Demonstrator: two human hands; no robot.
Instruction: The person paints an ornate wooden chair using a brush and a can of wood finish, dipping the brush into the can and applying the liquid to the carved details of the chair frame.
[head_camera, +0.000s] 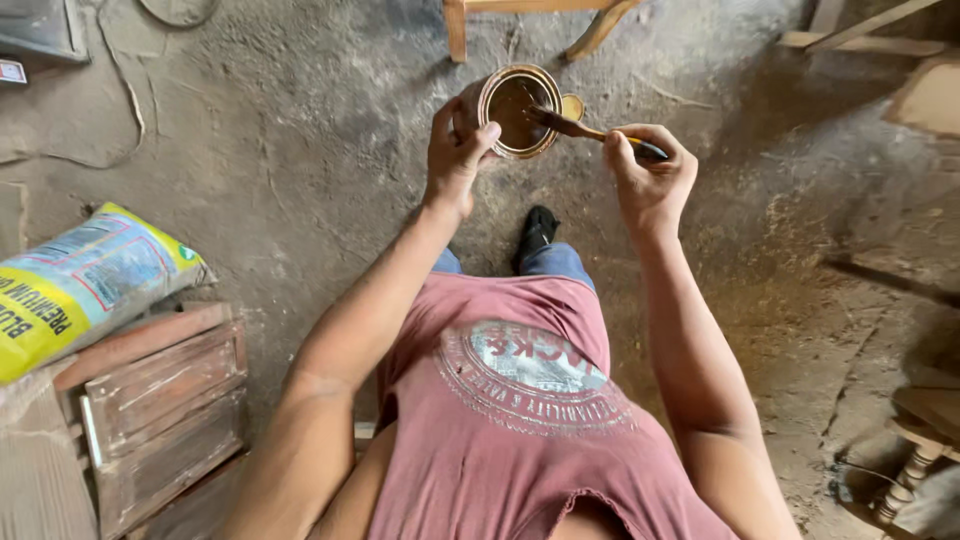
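Two hands raised | left hand (455, 150) grips tin (517, 110) | right hand (650, 170) dips brush (585, 128)

the left hand (455, 150) covers the near side wall of the tin can (518, 110), so its outside cannot be read. the brush (590, 130) has its bristles sunk in the dark liquid, and the handle's end vanishes inside the right hand (650, 175). at the top edge, the wooden legs (530, 20) are cut off, so the piece they belong to stays unknown. the yellow and blue sack (85, 280) runs off the left edge. the turned wooden leg (910, 475) at lower right is cropped. one shoe (535, 232) shows; the other foot is hidden under the shirt.
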